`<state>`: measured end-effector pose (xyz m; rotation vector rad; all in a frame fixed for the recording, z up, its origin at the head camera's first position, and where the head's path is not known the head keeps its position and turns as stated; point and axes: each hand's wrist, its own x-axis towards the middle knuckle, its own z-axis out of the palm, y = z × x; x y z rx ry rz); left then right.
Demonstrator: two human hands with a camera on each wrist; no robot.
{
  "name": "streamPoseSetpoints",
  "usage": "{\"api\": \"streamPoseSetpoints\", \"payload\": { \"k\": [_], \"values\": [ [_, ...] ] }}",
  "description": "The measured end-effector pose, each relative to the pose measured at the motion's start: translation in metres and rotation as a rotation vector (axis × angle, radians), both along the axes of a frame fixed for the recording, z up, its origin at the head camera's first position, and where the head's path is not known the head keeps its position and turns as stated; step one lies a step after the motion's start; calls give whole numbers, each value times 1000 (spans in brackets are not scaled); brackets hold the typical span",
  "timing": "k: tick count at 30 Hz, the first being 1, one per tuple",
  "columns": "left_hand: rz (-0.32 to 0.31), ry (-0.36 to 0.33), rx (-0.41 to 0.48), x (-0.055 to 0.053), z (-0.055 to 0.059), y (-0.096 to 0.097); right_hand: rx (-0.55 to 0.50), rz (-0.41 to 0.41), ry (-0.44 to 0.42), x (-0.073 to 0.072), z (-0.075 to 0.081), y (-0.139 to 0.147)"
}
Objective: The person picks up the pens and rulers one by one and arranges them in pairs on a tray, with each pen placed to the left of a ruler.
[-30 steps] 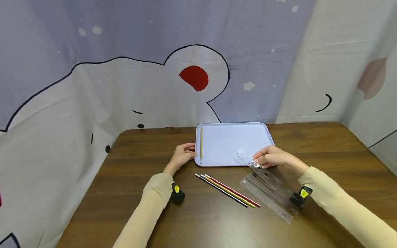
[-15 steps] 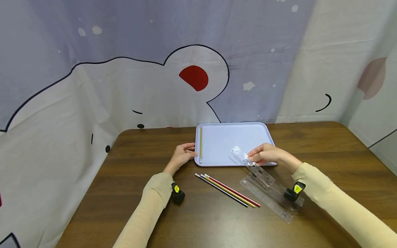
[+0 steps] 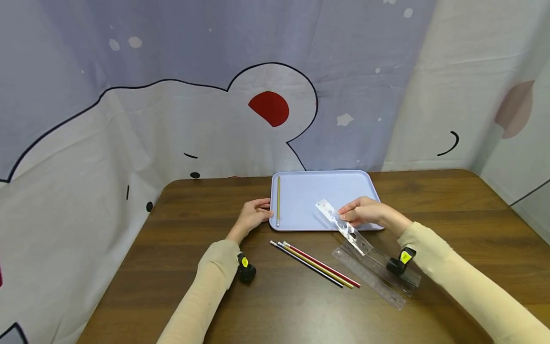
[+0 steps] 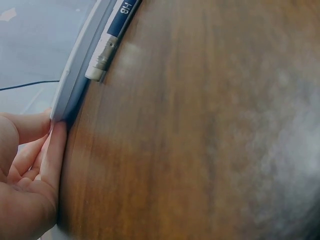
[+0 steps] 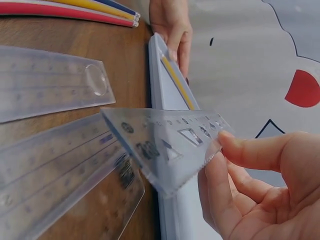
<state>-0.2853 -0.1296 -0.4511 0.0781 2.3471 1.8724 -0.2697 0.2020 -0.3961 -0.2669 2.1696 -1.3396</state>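
My left hand (image 3: 251,217) pinches the left rim of a pale lavender tray (image 3: 318,184); in the left wrist view the thumb lies on the rim, with a finger against its outer side. One yellow pencil (image 3: 278,203) lies in the tray along its left side. Between thumb and fingers, my right hand (image 3: 362,211) holds a short clear plastic ruler (image 5: 175,150) with cut-out shapes, tilted above the tray's front edge. Below it, two longer clear rulers (image 3: 369,278) lie on the table, partly overlapped in the head view.
Several pencils (image 3: 318,265), red, yellow and dark, lie slantwise in front of the tray on the wooden table (image 3: 215,205). A printed curtain (image 3: 193,124) hangs right behind the table's back edge.
My right hand has lifted the short ruler off the other rulers and moved it left and slightly back over the tray, turning its face. The left hand and tray have stayed put.
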Motion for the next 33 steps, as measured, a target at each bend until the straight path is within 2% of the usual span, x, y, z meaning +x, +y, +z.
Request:
{"api": "streamPoseSetpoints", "payload": {
  "k": [21,33],
  "values": [
    [-2,7,-11,0,0,1,-20,-18,-22,-13,4,-16],
    [-13,6,-11,-4,-4,-1,-94,-33,-53,-24,7,-18]
  ]
}}
